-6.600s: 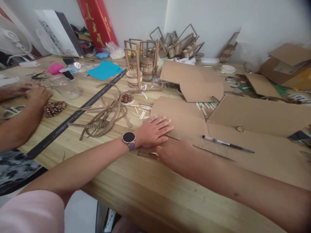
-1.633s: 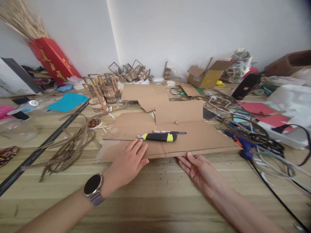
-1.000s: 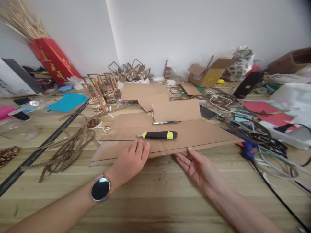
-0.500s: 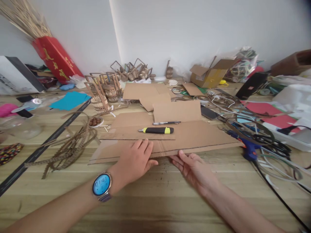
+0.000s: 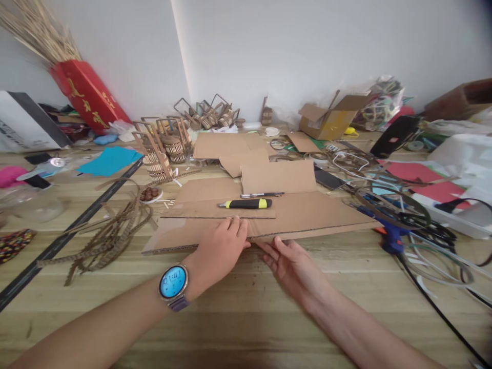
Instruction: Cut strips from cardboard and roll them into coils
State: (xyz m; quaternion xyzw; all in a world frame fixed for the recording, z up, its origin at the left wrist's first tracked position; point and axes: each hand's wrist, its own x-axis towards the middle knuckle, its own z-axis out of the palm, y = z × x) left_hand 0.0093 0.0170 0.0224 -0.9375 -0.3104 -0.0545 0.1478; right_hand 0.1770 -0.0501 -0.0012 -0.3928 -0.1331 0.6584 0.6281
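Observation:
A large flat cardboard sheet point(image 5: 307, 215) lies on the wooden table point(image 5: 238, 318). My left hand point(image 5: 221, 251), with a watch on the wrist, rests flat on the sheet's near edge, fingers together and stretched out. My right hand point(image 5: 292, 264) is palm up, its stretched fingers slid under that same edge just right of the left hand. On the sheet lie a black and yellow utility knife point(image 5: 246, 204) and, behind it, a pen point(image 5: 261, 195). A smaller cardboard piece point(image 5: 279, 177) lies further back.
Brown corrugated strips point(image 5: 107, 236) and a long black ruler point(image 5: 73, 225) lie at left. Small cardboard baskets point(image 5: 165, 148) stand behind. A blue glue gun point(image 5: 388, 238), cables and coloured paper crowd the right. An open carton point(image 5: 326, 120) stands by the wall.
Both hands have drawn closer together at the sheet's near edge. My right hand slid left and under the cardboard. The sheet's near edge has lifted slightly.

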